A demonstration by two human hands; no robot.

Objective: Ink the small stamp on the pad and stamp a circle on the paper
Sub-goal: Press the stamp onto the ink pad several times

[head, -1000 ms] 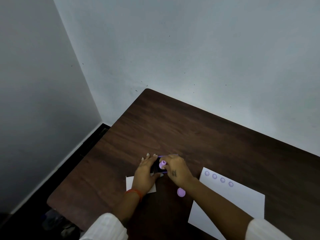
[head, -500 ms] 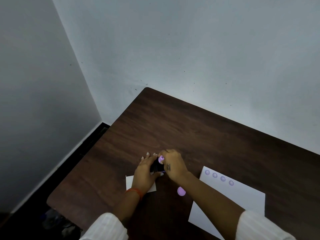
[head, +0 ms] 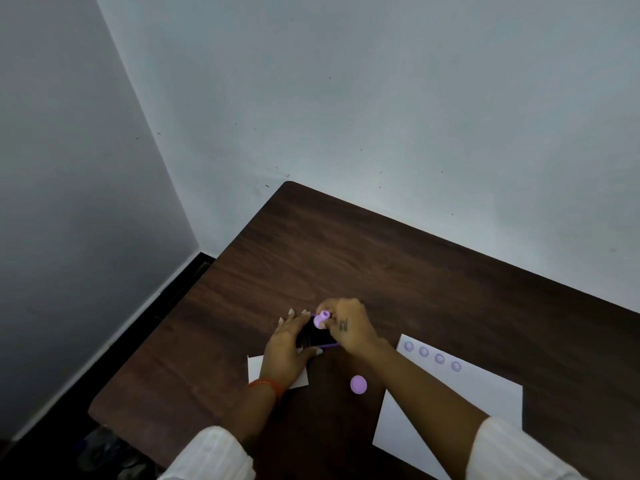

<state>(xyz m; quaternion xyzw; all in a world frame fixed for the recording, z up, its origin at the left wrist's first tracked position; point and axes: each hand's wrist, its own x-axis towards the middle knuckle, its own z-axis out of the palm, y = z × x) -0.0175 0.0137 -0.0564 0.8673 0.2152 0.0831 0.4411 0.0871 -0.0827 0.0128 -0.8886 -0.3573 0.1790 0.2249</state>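
My right hand pinches a small lilac stamp and holds it down on a dark ink pad with a purple rim. My left hand cups the pad's left side and steadies it, fingers curled around its edge. To the right lies a white sheet of paper with a row of several pale purple circles along its upper edge. Most of the pad is hidden between the two hands.
A round lilac cap lies on the dark wooden table just below the hands. A small white paper scrap sticks out under my left wrist. Grey walls meet at the table's far corner; the table's left edge drops to the floor.
The stamp in my right hand has shifted slightly up and left over the pad. My left hand has stayed on the pad.
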